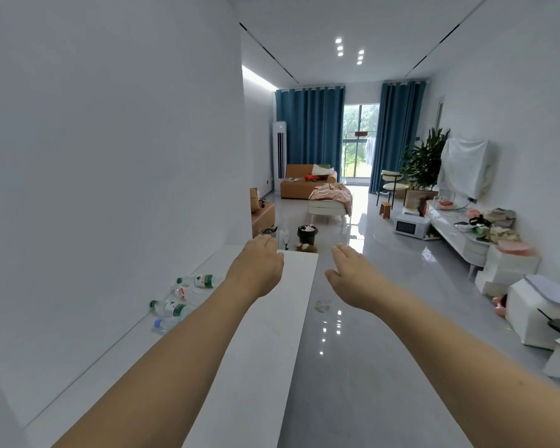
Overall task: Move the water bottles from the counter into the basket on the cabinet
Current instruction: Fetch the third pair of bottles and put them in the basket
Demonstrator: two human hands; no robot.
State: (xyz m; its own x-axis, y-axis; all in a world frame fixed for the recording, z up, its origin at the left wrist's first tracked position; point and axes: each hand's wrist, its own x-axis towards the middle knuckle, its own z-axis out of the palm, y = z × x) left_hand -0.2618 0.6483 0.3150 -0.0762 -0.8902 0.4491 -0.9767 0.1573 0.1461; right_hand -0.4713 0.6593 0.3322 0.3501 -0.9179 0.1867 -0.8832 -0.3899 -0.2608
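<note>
Four water bottles (188, 299) lying flat on worktop (291, 286) by wall, at 8 o'clock from left hand (256, 270), long axes roughly crosswise. Left hand nearer. Right hand (353, 279) over floor. Both hands' fingers relaxed, empty. Basket unseen.

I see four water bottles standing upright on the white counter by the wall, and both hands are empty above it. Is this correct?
Not quite. The head view shows the water bottles lying on their sides on the white counter by the wall, not standing upright. The rest holds: there are four, and the left hand and right hand are empty.
</note>
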